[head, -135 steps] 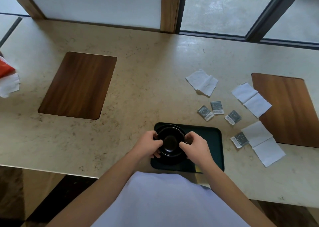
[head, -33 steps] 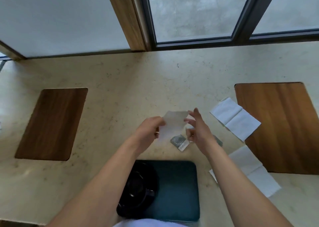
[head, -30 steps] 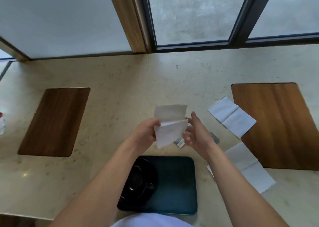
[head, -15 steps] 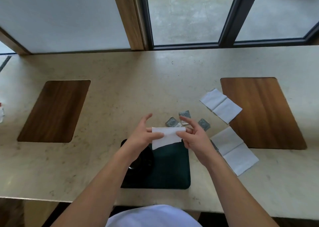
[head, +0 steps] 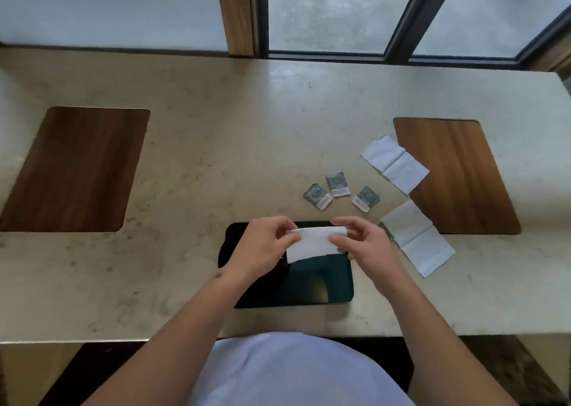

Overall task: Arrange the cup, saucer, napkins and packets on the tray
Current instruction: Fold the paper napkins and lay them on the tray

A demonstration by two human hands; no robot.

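Now both hands [head: 312, 245] pinch a folded napkin [head: 313, 245] above the tray [head: 321, 285].

Beige stone counter [head: 247, 127] is spreading out on all sides of the fingers [head: 272, 223], lightly mottled. Left wooden inlay [head: 74, 170], dark brown with rounded corners, is sitting flush in the counter well to the left of the fingers. Right wooden inlay [head: 457, 177], a warmer brown, is sitting well to the right of them and slightly beyond. Wooden post [head: 238, 13] is standing far beyond the fingers at the counter's back edge. Pale wall panel [head: 108, 7] is running left of the post. Dark window frame [head: 398, 19] is rising right of the post, with grey paving [head: 327, 10] showing through the glass. Dark floor [head: 77, 371] is showing below the counter's near edge.
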